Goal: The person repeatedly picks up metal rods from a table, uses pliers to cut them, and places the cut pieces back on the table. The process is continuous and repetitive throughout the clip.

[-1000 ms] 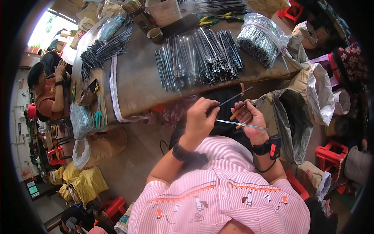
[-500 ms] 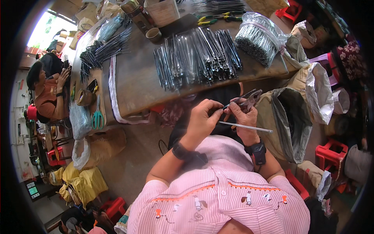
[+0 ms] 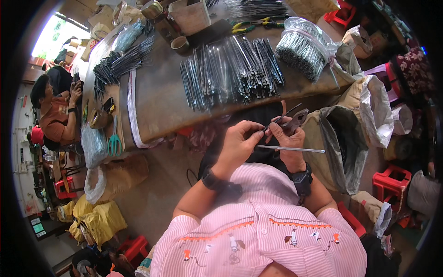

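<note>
In front of my chest, my left hand (image 3: pixel 240 142) is closed, thumb and fingertips pinching a thin dark metal strip (image 3: pixel 292 110). Its far end points up and right. My right hand (image 3: pixel 290 142) is closed too, its thumb and forefinger at the same strip beside the left fingertips. Pliers (image 3: pixel 299 120) sit in the right hand, jaws pointing up and right; their handles are mostly hidden by the palm. A longer silvery strip (image 3: pixel 309 150) runs from beneath the left fingers across the right palm; which fingers hold it is hidden.
On the table (image 3: pixel 157 108) lie a broad row of metal strips (image 3: pixel 230 71), a bagged bundle of strips (image 3: pixel 302 53) and yellow-handled pliers (image 3: pixel 242 27). An open sack (image 3: pixel 348 152) stands right of my hands. Teal scissors (image 3: pixel 115 143) lie left, near a seated co-worker (image 3: pixel 57 113).
The dark strip's free end has swung upward a little, and the fingertips have shifted slightly on it. The silvery strip and pliers have barely moved.
</note>
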`<state>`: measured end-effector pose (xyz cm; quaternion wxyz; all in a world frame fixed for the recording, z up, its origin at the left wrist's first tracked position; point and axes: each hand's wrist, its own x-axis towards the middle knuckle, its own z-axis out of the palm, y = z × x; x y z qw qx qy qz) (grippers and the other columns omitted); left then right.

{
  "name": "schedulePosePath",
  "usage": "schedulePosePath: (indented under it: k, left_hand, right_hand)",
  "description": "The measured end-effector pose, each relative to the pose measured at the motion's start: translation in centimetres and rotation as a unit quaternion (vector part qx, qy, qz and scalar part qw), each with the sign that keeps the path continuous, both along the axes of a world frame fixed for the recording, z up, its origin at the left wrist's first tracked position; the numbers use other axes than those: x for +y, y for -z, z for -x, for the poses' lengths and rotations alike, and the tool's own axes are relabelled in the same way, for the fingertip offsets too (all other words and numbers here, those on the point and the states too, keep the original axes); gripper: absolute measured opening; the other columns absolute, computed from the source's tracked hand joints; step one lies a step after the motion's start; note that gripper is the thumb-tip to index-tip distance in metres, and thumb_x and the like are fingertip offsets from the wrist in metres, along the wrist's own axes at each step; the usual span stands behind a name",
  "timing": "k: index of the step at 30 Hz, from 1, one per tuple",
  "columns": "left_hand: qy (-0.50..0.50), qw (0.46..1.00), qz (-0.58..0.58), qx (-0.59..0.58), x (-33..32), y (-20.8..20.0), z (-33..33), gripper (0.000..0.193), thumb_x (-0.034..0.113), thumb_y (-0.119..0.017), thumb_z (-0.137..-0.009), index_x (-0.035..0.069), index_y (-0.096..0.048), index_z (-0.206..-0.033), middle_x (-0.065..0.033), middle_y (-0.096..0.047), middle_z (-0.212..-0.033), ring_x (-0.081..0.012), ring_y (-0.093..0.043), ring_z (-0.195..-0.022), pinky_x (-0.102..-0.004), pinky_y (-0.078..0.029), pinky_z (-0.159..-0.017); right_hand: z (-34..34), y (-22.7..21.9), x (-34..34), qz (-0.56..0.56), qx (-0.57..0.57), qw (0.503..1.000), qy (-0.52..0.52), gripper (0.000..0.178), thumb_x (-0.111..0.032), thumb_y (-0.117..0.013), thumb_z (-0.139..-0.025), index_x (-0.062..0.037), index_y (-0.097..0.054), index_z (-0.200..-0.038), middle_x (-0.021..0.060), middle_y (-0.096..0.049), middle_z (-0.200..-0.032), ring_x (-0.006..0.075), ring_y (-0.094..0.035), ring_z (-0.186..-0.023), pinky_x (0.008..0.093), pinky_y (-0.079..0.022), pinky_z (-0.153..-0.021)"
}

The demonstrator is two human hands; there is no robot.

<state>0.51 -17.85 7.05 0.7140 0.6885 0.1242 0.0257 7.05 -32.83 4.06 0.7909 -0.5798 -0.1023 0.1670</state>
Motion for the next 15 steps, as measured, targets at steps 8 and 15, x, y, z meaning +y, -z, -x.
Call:
schedulePosePath:
  k: [8,15]
  left_hand:
    - [-0.004,0.998,-0.054,-0.035,-0.2,-0.4,-0.4,0.014,0.0,-0.062,-0.087,-0.003,-0.067,-0.1,-0.0042,-0.068,-0.09,-0.0074,-0.059,-0.081,-0.0223,-0.048,-0.073]
    - [-0.04,0.995,-0.079,-0.039,1.0,-1.1,-0.1,0.015,0.0,-0.062,-0.087,-0.002,-0.068,-0.1,-0.0025,-0.065,-0.086,-0.0077,-0.058,-0.077,-0.0226,-0.047,-0.07]
  right_hand:
    - [-0.3,-0.5,-0.4,0.006,0.015,1.0,0.004,0.015,-0.01,-0.061,-0.094,0.0025,-0.062,-0.1,0.0096,-0.065,-0.081,0.0156,-0.062,-0.067,0.0263,-0.052,-0.056]
    - [-2.5,1.3,-2.3,-0.241,0.338,0.905,0.092,0.034,-0.025,-0.052,-0.091,0.0067,-0.063,-0.094,0.0201,-0.067,-0.097,0.0294,-0.064,-0.098,0.0356,-0.051,-0.091]
